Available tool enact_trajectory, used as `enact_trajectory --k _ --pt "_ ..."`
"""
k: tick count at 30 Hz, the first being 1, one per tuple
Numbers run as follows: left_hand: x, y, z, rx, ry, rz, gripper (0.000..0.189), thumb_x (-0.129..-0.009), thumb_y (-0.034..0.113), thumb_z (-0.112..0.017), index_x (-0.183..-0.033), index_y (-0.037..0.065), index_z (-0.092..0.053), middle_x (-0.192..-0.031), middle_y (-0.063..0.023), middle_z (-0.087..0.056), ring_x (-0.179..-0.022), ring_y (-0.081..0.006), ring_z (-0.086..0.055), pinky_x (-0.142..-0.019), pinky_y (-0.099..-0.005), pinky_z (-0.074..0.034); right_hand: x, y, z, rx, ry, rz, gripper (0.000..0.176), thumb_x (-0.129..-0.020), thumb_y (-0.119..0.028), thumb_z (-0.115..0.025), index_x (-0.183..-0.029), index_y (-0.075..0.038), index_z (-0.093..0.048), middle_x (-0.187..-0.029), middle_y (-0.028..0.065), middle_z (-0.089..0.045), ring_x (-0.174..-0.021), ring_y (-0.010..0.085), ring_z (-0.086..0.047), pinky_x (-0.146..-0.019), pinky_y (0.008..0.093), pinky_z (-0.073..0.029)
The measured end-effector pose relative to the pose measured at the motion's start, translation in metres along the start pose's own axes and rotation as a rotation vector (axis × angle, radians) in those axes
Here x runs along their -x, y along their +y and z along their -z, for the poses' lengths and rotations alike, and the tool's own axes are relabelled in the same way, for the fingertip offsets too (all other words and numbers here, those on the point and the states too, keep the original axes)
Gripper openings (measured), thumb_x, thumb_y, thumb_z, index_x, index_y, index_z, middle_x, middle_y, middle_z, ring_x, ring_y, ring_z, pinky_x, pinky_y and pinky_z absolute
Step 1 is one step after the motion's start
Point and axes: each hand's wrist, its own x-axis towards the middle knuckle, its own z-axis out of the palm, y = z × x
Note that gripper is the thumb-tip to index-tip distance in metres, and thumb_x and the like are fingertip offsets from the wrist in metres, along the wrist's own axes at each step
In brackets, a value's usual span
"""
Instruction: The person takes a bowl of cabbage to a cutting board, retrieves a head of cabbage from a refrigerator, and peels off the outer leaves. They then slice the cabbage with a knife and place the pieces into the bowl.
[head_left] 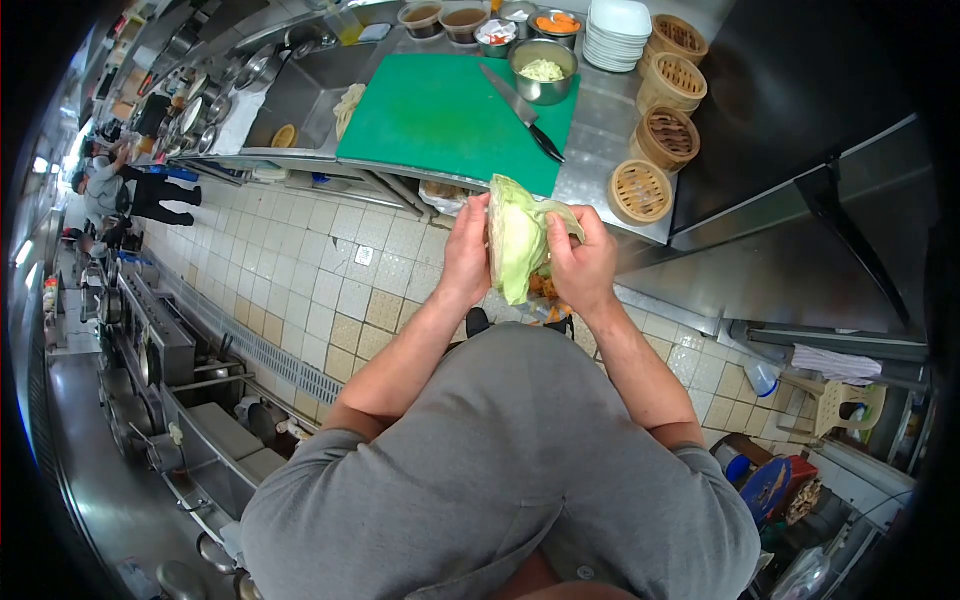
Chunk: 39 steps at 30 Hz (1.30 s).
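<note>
1. Head view: a grey shirt (510, 430) is filling the near part; both forearms are reaching forward from it.
2. The left hand (466, 252) is bracing the cabbage piece (517, 245) along its left side. The right hand (585, 260) is pinching a curled leaf (553, 208) at the piece's right, thumb in front. Both hands are clasping the same piece, one on each side.
3. The cabbage piece is hanging between the hands, seemingly in mid-air, around the near edge of the board. Orange scraps (543, 287) are showing below it; what is holding them is mostly hidden.
4. Judgement: the step in hand seems to be loosening an outer leaf. The next move is calling for a steady left hold and an even pull from the right, since a hasty tug is risking a tear.
5. Beyond, a knife (510, 96) is lying on the green board (430, 115), its handle pointing toward the person, untouched. A metal bowl (544, 93) of chopped pale greens (541, 70) is standing at the board's far right.
6. Farther right, plates (614, 42) and steamer baskets (668, 138) are standing on the counter.
7. Far left, a co-worker (110, 192) is standing across the tiled floor; activity not readable.
</note>
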Motion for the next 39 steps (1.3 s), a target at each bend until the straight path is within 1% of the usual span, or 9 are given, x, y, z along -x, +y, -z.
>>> enact_trajectory --k 3,6,16,24,30,32,36,37,39 --pt "0.004 -0.002 0.005 0.009 -0.154 -0.01 0.104 -0.103 0.056 -0.065 -0.171 0.013 0.001 -0.154 -0.0154 -0.05 -0.144 -0.0292 -0.05 -0.123 -0.0482 -0.037 -0.001 0.006 0.001 -0.048 -0.012 -0.078 0.012 -0.102 -0.01 -0.071 -0.107 0.001 -0.068 -0.097 0.0157 -0.079 -0.085 0.0252 -0.079 -0.072 0.0354 -0.061" --pt "0.012 0.0 -0.001 -0.188 -0.254 -0.069 0.118 -0.095 0.063 -0.073 -0.173 0.018 0.005 -0.167 -0.0159 -0.033 -0.154 -0.0316 -0.037 -0.127 -0.0479 -0.032 -0.005 0.002 0.006 0.097 -0.013 0.011 0.012 -0.102 -0.011 -0.07 -0.106 0.001 -0.067 -0.09 0.0166 -0.077 -0.082 0.026 -0.078 -0.07 0.0367 -0.059" --pt "0.016 0.005 0.004 0.119 -0.208 0.084 0.118 -0.088 0.031 -0.077 -0.173 0.021 0.004 -0.17 -0.0156 -0.028 -0.153 -0.0332 -0.04 -0.123 -0.0491 -0.039 -0.011 0.018 0.012 -0.097 -0.027 -0.191 0.016 -0.109 -0.015 -0.06 -0.114 0.001 -0.059 -0.099 0.0144 -0.075 -0.083 0.023 -0.078 -0.065 0.0325 -0.061" --pt "0.02 0.005 0.028 0.31 -0.184 0.22 0.104 -0.081 0.048 -0.077 -0.168 0.015 -0.029 -0.164 -0.022 -0.04 -0.148 -0.0407 -0.046 -0.12 -0.0564 -0.043 -0.025 0.047 0.044 -0.423 0.138 -0.395 0.024 -0.113 -0.016 -0.052 -0.13 0.001 -0.053 -0.113 0.0149 -0.071 -0.084 0.0235 -0.077 -0.063 0.0318 -0.066" --pt "0.017 0.02 0.022 0.596 -0.326 0.177 0.117 -0.075 0.061 -0.08 -0.166 0.009 -0.03 -0.165 -0.0289 -0.036 -0.146 -0.062 -0.037 -0.122 -0.0683 -0.036 -0.01 0.075 0.068 -0.489 0.273 -0.512 0.03 -0.113 -0.013 -0.051 -0.138 0.001 -0.052 -0.112 0.0167 -0.07 -0.08 0.0227 -0.075 -0.066 0.0343 -0.067" --pt "0.02 0.027 0.028 0.581 -0.307 0.161 0.12 -0.073 0.063 -0.082 -0.167 0.01 -0.029 -0.164 -0.0291 -0.036 -0.147 -0.0603 -0.037 -0.123 -0.0671 -0.035 0.0 0.094 0.073 -0.365 0.167 -0.556 0.029 -0.113 -0.013 -0.05 -0.138 0.001 -0.052 -0.112 0.0168 -0.07 -0.079 0.0219 -0.074 -0.066 0.0334 -0.066" --pt "0.02 0.038 0.025 0.62 -0.357 0.164 0.113 -0.077 0.061 -0.078 -0.166 0.01 -0.03 -0.165 -0.0277 -0.037 -0.146 -0.059 -0.04 -0.12 -0.0683 -0.038 0.01 0.128 0.06 -0.028 -0.078 -0.6 0.051 -0.106 -0.021 -0.067 -0.147 0.001 -0.047 -0.125 0.0205 -0.068 -0.097 0.026 -0.074 -0.076 0.0344 -0.064" --pt "0.021 0.041 0.023 0.626 -0.362 0.185 0.112 -0.078 0.061 -0.077 -0.166 0.01 -0.031 -0.164 -0.0281 -0.037 -0.146 -0.0585 -0.04 -0.12 -0.0684 -0.038 0.017 0.126 0.059 0.275 -0.114 -0.475 0.069 -0.099 -0.025 -0.077 -0.153 0.001 -0.042 -0.142 0.0255 -0.059 -0.118 0.031 -0.069 -0.09 0.0401 -0.062" --pt "0.024 0.045 0.013 0.553 -0.324 0.153 0.11 -0.078 0.058 -0.077 -0.165 0.009 -0.032 -0.164 -0.0274 -0.037 -0.147 -0.0545 -0.041 -0.12 -0.065 -0.039 0.009 0.087 0.051 0.258 -0.202 -0.372 0.075 -0.096 -0.025 -0.081 -0.156 -0.003 -0.041 -0.15 0.0244 -0.053 -0.126 0.0317 -0.064 -0.096 0.0415 -0.059"
